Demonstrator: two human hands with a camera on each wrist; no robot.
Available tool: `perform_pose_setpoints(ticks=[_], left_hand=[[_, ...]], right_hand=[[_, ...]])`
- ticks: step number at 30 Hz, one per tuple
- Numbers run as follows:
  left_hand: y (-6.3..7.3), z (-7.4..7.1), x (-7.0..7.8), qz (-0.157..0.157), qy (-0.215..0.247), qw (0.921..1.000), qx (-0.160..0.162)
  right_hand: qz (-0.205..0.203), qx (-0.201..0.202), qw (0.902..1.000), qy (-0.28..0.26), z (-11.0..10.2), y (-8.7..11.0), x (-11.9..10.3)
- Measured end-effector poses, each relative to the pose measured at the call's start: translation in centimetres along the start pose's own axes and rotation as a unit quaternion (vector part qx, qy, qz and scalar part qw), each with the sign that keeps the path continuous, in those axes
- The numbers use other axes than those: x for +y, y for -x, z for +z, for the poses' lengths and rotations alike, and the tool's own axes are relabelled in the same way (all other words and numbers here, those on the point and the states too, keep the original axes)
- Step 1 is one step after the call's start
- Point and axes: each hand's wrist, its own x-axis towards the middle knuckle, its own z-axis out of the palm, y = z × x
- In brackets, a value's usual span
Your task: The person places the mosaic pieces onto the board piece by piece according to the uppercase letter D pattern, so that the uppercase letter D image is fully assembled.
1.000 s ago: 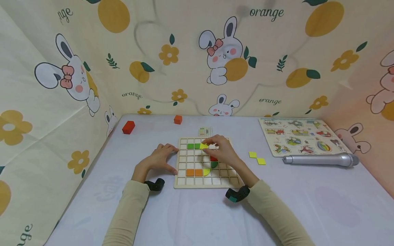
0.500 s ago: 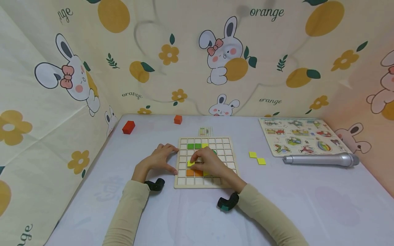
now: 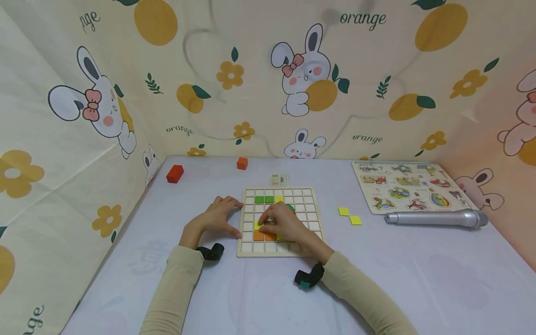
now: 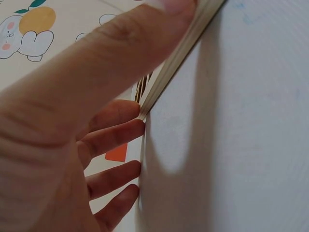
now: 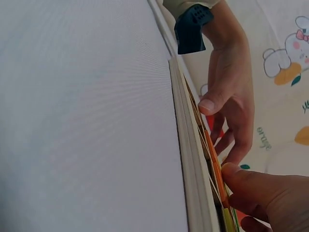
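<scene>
A wooden grid board (image 3: 247, 249) lies flat on the table, with coloured tiles in its cells. My right hand (image 3: 286, 223) pinches a yellow square tile (image 3: 257, 226) right at a cell behind the orange tiles (image 3: 258, 236). Two green tiles (image 3: 259, 199) and a yellow tile (image 3: 278, 198) lie in a far row. Part of a green rounded tile (image 3: 291, 207) shows past my right hand, which hides other pieces. My left hand (image 3: 215, 216) rests against the board's left edge, thumb and fingers spread; the left wrist view shows the fingertips (image 4: 133, 166) along that edge.
Two loose yellow tiles (image 3: 355, 220) lie right of the board. Farther right are a silver toy microphone (image 3: 435, 217) and a picture puzzle board (image 3: 412, 186). A small printed grid card (image 3: 279, 179), a red block (image 3: 175, 173) and an orange cube (image 3: 242, 163) lie toward the back.
My right hand has moved from the yellow tile in the far row toward the near left, and the yellow tile in its fingers has come lower to the board. My left hand stays put.
</scene>
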Motion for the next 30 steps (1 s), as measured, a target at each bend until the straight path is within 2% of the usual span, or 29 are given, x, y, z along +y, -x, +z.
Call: perform_pose_setpoints(ticks=[7, 11, 18, 30], left_hand=[[0.1, -0.1, 0.1, 0.003, -0.003, 1.0000, 0.000], [0.2, -0.1, 0.2, 0.005, -0.003, 1.0000, 0.002], [0.2, 0.0, 0.3, -0.004, -0.004, 1.0000, 0.003], [0.2, 0.0, 0.3, -0.003, -0.009, 0.9999, 0.003]], right_hand=[[0.002, -0.001, 1.0000, -0.006, -0.2, 0.0, 0.0], [0.018, 0.000, 0.9994, -0.028, -1.2, 0.1, -0.1], [0.000, 0.036, 0.9988, -0.033, -4.6, 1.2, 1.0], [0.034, 0.070, 0.9968, 0.017, -11.2, 6.1, 4.2]])
